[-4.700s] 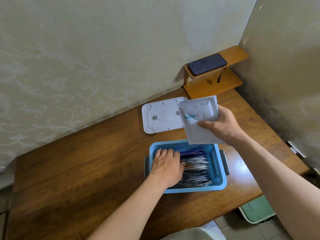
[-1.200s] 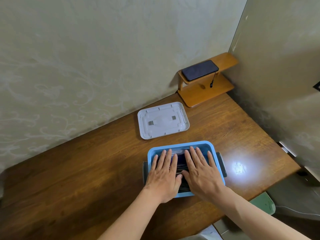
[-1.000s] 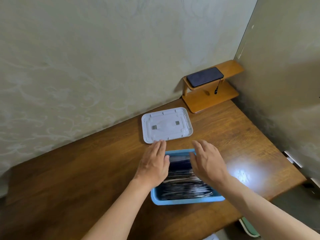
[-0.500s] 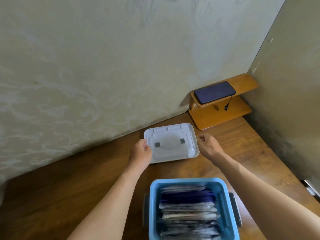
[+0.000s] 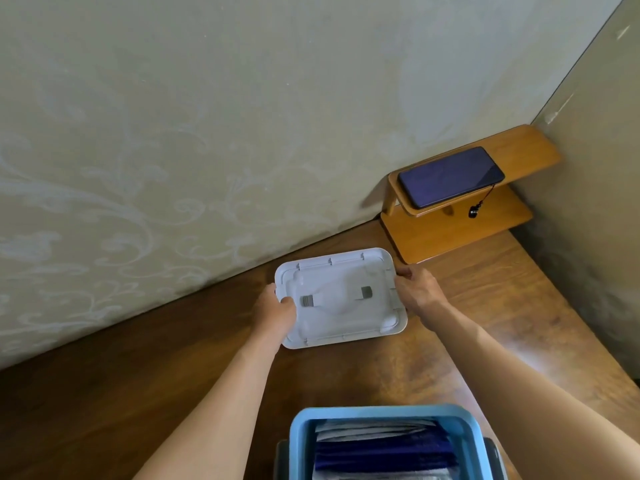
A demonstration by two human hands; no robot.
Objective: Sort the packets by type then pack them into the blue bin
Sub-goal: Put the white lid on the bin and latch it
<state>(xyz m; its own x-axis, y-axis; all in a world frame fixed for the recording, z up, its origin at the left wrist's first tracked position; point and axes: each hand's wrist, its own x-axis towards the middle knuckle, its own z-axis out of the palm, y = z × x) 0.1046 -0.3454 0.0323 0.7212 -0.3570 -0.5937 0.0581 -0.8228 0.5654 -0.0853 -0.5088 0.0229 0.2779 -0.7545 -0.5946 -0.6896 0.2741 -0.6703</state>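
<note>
The blue bin point(image 5: 301, 431) stands at the near edge of the wooden table, cut off by the bottom of the view. Inside it, white and dark blue packets point(image 5: 381, 448) stand packed in a row. Farther back, by the wall, lies the bin's white lid point(image 5: 341, 299), inner side up, with two grey clips. My left hand point(image 5: 275, 311) grips its left edge, thumb on top. My right hand point(image 5: 415, 289) holds its right edge. The lid looks slightly tilted, near edge raised.
A small two-tier wooden shelf point(image 5: 453, 233) sits in the back right corner with a dark phone point(image 5: 450, 176) on its top tier and a cord dangling. Patterned wall runs behind the table point(image 5: 138, 375); another wall closes the right side.
Both hands left the packets in the bin, reached back to the white lid and closed on its two side edges. The view tilted up, so the bin sits lower in frame.
</note>
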